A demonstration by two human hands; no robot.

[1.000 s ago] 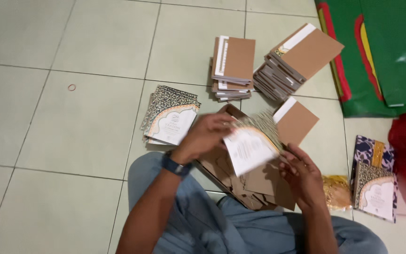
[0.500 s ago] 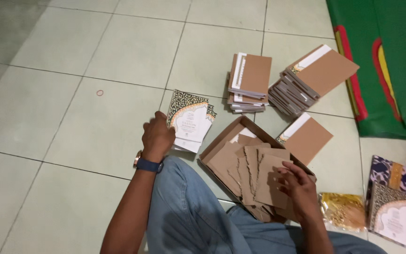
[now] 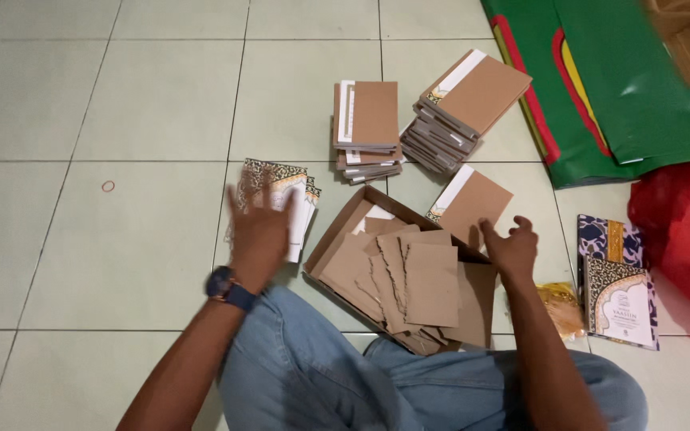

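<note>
The left hand (image 3: 259,231), blurred, open and empty, hovers over the patterned booklets (image 3: 281,195); the right hand (image 3: 511,249), loosely open and empty, rests at the far right edge of the cardboard box (image 3: 337,251) holding brown envelopes (image 3: 431,283).

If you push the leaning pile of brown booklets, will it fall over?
Probably. The leaning stack of brown booklets already slants sideways with its layers stepped, so a push would likely make them slide apart rather than tip whole. The covers look flat and stiff, and the whole stack seems heavy.
</note>
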